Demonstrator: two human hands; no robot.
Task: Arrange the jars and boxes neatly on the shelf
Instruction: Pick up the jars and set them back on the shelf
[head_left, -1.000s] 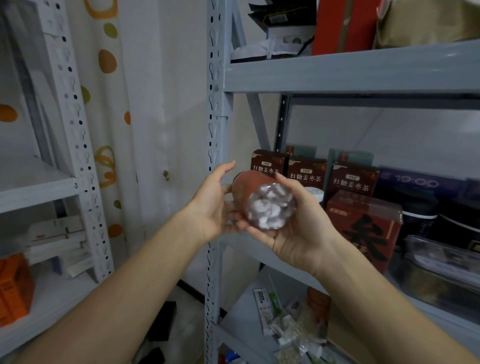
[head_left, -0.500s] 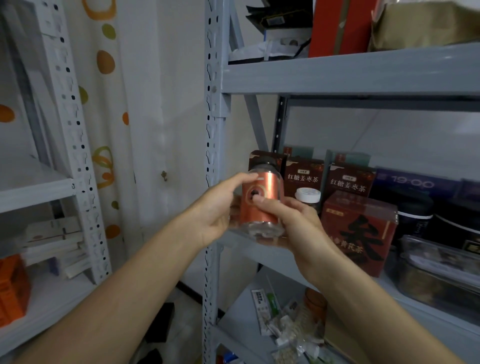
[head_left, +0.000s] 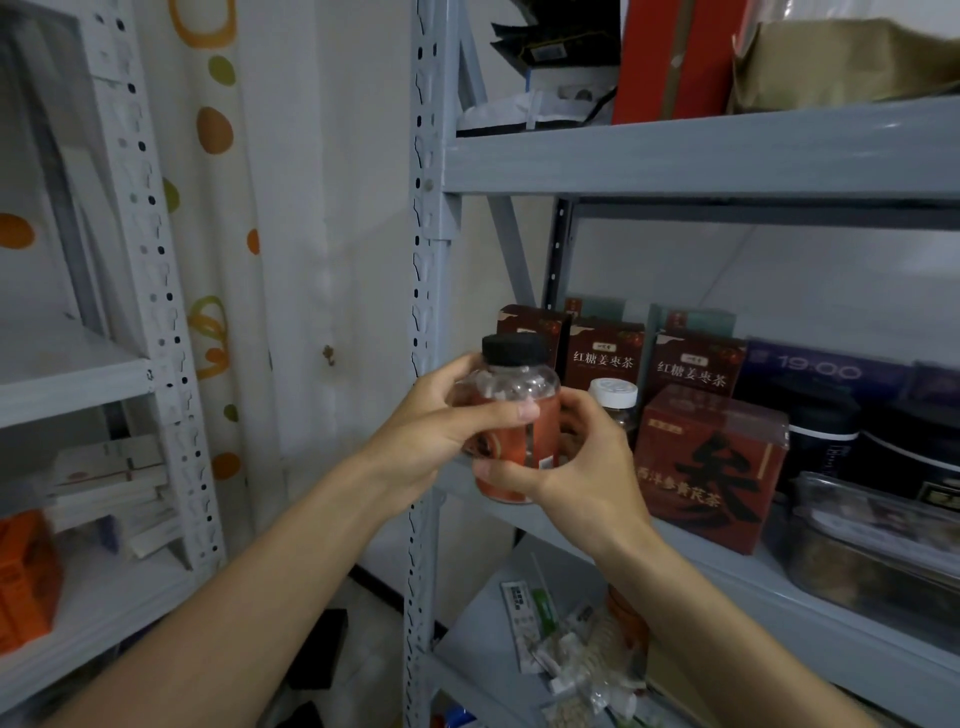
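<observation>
Both hands hold the jar (head_left: 511, 415) upright, black lid on top.

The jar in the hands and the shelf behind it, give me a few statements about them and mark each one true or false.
1. Both hands hold the jar: the left hand and the right hand each grip it. True.
2. The jar has a white lid. False: its lid is black; the white lid is on the small bottle behind it.
3. The jar is held upright, lid up. True.
4. The jar stands on the shelf board. False: it is in the hands, at the shelf's front left corner.
5. The big red box stands to the right of the jar. True.
</observation>
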